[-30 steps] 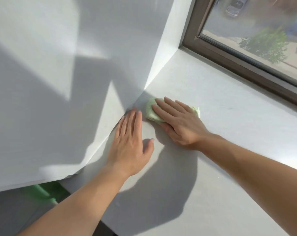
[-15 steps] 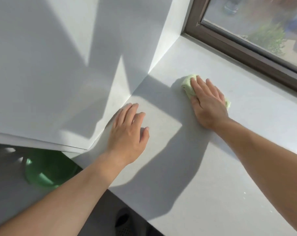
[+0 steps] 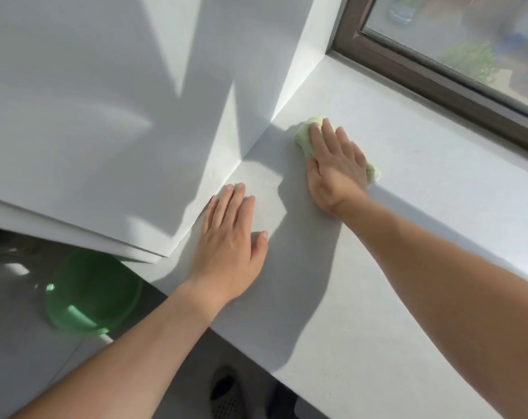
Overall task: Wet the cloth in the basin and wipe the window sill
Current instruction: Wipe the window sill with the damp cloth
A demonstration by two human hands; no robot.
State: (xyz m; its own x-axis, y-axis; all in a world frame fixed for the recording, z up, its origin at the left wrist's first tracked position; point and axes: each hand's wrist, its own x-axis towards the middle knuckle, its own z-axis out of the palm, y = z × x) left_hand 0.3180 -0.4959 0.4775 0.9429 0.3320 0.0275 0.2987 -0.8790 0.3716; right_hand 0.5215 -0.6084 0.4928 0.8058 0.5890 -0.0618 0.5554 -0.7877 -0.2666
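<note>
A pale green cloth (image 3: 305, 140) lies bunched on the white window sill (image 3: 423, 192), not far from the left wall corner. My right hand (image 3: 335, 164) presses flat on it with straight fingers, covering most of it; bits of cloth show beyond the fingertips and at the hand's right side. My left hand (image 3: 229, 243) rests palm down on the sill near its left front edge, beside the wall, holding nothing. A green basin (image 3: 87, 291) stands on the floor below, at the lower left, partly hidden by the wall's edge.
The brown window frame (image 3: 432, 77) runs along the back of the sill, with glass above it. A white wall (image 3: 105, 116) meets the sill on the left. A dark slipper (image 3: 226, 394) shows on the floor under the sill's front edge.
My right hand has slid the cloth from beside my left hand's fingertips away toward the window, farther along the sill. My left hand stays flat in the same spot.
</note>
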